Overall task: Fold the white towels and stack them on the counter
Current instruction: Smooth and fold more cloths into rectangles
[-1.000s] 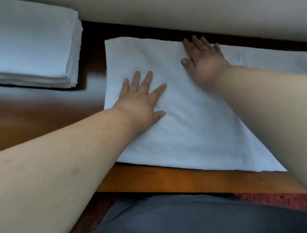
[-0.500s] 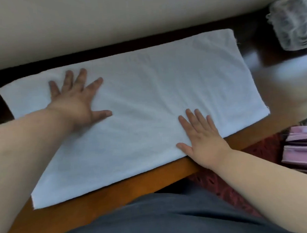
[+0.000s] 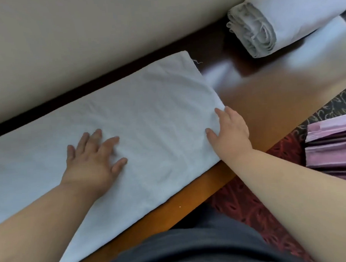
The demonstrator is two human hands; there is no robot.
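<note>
A white towel (image 3: pixel 143 116) lies flat and lengthwise on the wooden counter (image 3: pixel 266 98), its near long edge close to the counter's front. My left hand (image 3: pixel 93 159) presses flat on the towel's middle with its fingers spread. At the towel's right short edge rests my right hand (image 3: pixel 228 134). Its thumb and forefinger lie on the cloth, and its other fingers are hidden behind the hand. The stack of folded towels is out of view.
A roll of white cloth (image 3: pixel 272 21) lies on the counter at the far right. A cream wall (image 3: pixel 83 45) runs along the back of the counter. Folded pink fabric (image 3: pixel 333 148) sits low at the right over a red patterned carpet (image 3: pixel 248 203).
The view swung right, so the folded stack left the frame and the roll came in. Both hands slid rightward over the towel; the right hand reached its right edge.
</note>
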